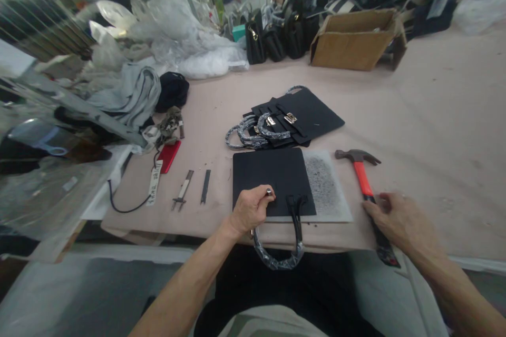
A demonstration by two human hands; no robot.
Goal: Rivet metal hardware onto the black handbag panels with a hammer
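Between the black panel [264, 168] and cardboard box [348, 52] lies a panel stack [314, 114].

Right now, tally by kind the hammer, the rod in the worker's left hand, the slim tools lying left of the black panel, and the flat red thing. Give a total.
Hammer: 1
Metal rod in the left hand: 1
Slim tools: 2 (pale one, dark strip)
Flat red thing: 1
Total: 5
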